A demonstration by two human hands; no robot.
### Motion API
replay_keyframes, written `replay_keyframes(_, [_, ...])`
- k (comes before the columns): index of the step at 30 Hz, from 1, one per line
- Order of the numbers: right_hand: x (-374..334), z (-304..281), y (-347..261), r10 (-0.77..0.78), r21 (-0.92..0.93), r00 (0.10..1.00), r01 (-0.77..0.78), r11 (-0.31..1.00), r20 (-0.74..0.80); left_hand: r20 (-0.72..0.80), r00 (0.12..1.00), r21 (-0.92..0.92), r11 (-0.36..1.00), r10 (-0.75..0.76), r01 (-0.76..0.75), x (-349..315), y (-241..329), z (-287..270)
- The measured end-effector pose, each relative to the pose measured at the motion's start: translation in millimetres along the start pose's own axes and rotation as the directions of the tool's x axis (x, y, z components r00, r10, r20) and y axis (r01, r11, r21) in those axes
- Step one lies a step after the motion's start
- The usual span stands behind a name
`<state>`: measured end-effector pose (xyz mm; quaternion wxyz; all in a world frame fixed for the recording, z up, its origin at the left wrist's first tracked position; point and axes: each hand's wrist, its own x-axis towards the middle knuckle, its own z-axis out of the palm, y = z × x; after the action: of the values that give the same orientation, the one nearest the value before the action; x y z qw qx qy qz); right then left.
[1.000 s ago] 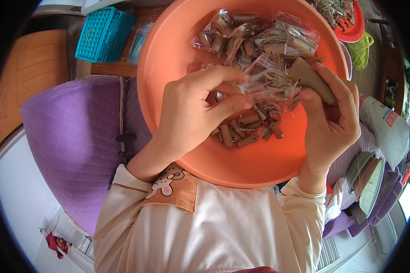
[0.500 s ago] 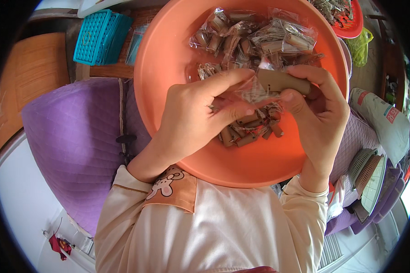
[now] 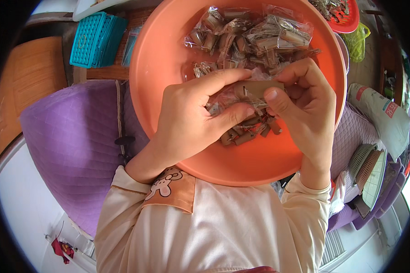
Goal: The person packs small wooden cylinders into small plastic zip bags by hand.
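A large orange basin [image 3: 146, 86] stands in front of me. Over it, my left hand [image 3: 182, 113] is closed, pinching a small clear plastic bag [image 3: 225, 96] between thumb and fingers. My right hand [image 3: 312, 107] grips one end of a brown cardboard-like tube [image 3: 257, 88]. The tube's other end has a small dark hole and lies at the bag, between both hands; whether it is inside the film I cannot tell. Below the hands, several loose brown tubes [image 3: 245, 136] with thin strings lie in the basin. Clear bags of similar tubes [image 3: 291, 38] are heaped at its far side.
Stacked turquoise plastic trays [image 3: 87, 43] sit at the far left, beyond a purple quilted cover [image 3: 68, 141]. At the far right are a red basket [image 3: 344, 20] and a green plastic bag [image 3: 361, 43]. A white sack [image 3: 380, 120] and several nested baskets [image 3: 366, 170] lie to the right.
My right hand and the tube have moved left, closer to my left hand. The tube now overlaps more of the bag area, and my left hand has barely shifted.
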<state>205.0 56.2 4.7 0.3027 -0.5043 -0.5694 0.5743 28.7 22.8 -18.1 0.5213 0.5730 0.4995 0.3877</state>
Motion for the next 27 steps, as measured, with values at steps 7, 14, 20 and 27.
replay_keyframes(7, [2,10,3,-0.051,-0.079,0.995,0.045,0.996,-0.082,-0.084,0.995,0.091,0.994,0.062,-0.054,-2,0,8])
replay_keyframes(14, [-1,10,2,-0.179,-0.155,0.984,0.181,0.971,0.023,-0.144,0.989,-0.186,0.980,0.040,-0.066,0,-2,0])
replay_keyframes(20, [2,15,5,-0.333,-0.198,0.939,0.345,0.918,0.092,-0.061,0.995,-0.412,0.910,-0.077,0.046,0,1,-6])
replay_keyframes(27, [8,13,15,-0.440,-0.280,0.864,0.497,0.821,0.245,-0.022,0.998,-0.445,0.895,-0.060,0.044,2,1,-7])
